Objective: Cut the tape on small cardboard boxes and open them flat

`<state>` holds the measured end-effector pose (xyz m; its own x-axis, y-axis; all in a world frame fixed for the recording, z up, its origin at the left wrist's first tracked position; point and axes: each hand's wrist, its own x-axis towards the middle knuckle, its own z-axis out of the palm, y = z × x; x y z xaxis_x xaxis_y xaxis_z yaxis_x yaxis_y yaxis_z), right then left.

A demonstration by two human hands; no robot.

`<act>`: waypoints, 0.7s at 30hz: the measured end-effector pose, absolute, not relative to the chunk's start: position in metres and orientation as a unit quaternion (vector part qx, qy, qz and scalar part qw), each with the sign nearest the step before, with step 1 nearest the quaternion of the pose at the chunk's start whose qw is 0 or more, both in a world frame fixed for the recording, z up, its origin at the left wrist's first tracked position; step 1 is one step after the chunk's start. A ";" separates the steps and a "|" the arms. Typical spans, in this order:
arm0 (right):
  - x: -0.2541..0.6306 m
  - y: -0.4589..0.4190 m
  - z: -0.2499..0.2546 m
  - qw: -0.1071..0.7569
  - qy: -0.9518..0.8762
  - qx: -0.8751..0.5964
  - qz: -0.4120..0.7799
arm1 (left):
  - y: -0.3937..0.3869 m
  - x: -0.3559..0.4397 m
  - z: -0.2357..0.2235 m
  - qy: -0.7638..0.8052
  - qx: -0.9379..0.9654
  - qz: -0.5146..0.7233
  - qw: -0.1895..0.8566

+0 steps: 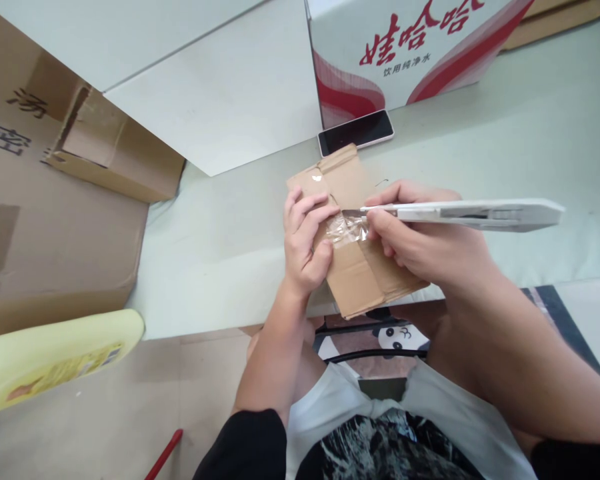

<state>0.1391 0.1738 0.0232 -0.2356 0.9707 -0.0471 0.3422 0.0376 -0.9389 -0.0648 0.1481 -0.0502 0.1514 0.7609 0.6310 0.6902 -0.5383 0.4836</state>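
Observation:
A flattened brown cardboard box (pixel 356 267) with clear tape (pixel 347 230) across its seam lies at the near edge of the pale table (pixel 220 247). My left hand (pixel 305 240) is closed on the box's left side, fingers curled over the taped seam. My right hand (pixel 420 237) grips a white utility knife (pixel 473 215) that points left, its blade tip resting at the tape close to my left fingertips.
A black phone (pixel 356 131) lies just behind the box, in front of a white carton with red print (pixel 405 47). Large brown cartons (pixel 55 200) stand at the left. A yellow plastic object (pixel 55 357) sits lower left, and a red stick (pixel 164 455) lies on the floor.

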 end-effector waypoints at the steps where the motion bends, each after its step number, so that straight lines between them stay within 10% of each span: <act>1: 0.139 0.174 0.023 0.337 -0.641 -0.515 0.458 | 0.148 -0.065 -0.050 0.478 0.758 0.442 0.041; 21: 0.141 0.175 0.027 0.331 -0.657 -0.502 0.455 | 0.145 -0.062 -0.059 0.482 0.731 0.481 0.042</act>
<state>0.1406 0.1753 0.0267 -0.2768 0.9607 -0.0216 0.3581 0.0822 -0.9301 -0.0624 0.1453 -0.0591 0.0729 0.7452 0.6629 0.6644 -0.5320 0.5250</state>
